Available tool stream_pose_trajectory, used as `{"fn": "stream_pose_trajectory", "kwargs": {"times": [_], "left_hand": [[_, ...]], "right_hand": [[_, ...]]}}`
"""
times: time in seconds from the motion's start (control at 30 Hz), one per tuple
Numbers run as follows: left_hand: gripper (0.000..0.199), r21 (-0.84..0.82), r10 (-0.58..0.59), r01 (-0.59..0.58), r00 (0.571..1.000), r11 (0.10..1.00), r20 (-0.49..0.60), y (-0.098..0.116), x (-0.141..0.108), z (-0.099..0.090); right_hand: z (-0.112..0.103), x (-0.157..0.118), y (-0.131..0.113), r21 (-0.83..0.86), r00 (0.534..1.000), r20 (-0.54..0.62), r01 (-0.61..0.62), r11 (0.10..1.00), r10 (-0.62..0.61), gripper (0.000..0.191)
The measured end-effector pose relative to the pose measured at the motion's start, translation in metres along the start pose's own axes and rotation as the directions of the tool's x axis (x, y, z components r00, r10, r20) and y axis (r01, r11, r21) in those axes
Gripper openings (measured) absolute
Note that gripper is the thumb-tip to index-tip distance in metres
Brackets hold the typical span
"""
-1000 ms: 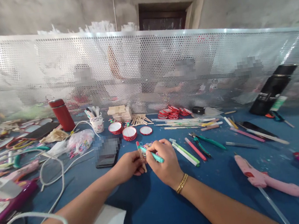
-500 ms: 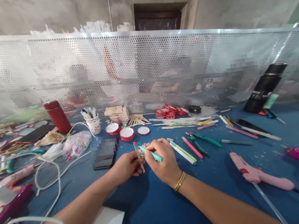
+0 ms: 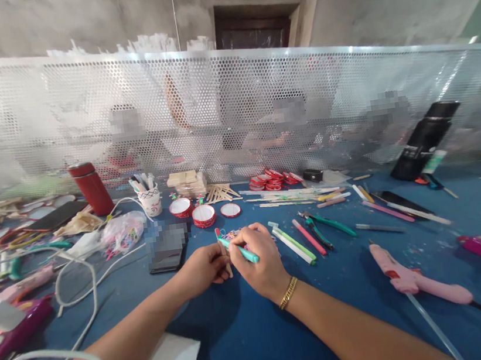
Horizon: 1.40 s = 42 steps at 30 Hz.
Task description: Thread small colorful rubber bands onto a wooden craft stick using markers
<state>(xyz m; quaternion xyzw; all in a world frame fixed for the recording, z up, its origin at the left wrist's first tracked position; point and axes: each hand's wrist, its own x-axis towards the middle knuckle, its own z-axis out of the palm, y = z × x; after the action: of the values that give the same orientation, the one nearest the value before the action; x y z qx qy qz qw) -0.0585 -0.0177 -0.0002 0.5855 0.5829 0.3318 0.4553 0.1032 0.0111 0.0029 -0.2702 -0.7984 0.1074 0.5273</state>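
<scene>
My left hand [image 3: 209, 264] pinches a popsicle stick [image 3: 230, 271] that stands nearly upright, its top end coloured red. In my right hand [image 3: 257, 257] is a teal marker pen [image 3: 248, 254], fingers closed round it, with its tip against or very near the upper part of the stick. Behind my right hand lies a small pile of colourful bits [image 3: 235, 234], partly hidden. Just beyond are round red-rimmed discs, one of them a stacked pile [image 3: 204, 215]. Right of my right hand lie a green marker [image 3: 296, 245] and a red marker [image 3: 309, 237].
Green-handled pliers [image 3: 330, 224] and a pink glue gun [image 3: 417, 280] lie to the right. A phone [image 3: 168, 248], white cable [image 3: 94, 282] and paper cup of pens [image 3: 150, 200] are at left. A perforated metal screen [image 3: 214, 112] closes the back, with people behind it.
The marker in my right hand has moved slightly left, its tip now at the stick's upper part. My left hand keeps its hold on the stick.
</scene>
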Motion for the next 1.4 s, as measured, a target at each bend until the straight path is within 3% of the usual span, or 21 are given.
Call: {"fn": "stream_pose_trajectory", "kwargs": {"times": [1.4], "left_hand": [[0.018,-0.007,-0.008,0.008,1.0,1.0,-0.007,0.0002,-0.0004,0.001]], "right_hand": [[0.0018,-0.0006,0.0004,-0.014,1.0,-0.01,-0.01,1.0,0.01,0.011]]}}
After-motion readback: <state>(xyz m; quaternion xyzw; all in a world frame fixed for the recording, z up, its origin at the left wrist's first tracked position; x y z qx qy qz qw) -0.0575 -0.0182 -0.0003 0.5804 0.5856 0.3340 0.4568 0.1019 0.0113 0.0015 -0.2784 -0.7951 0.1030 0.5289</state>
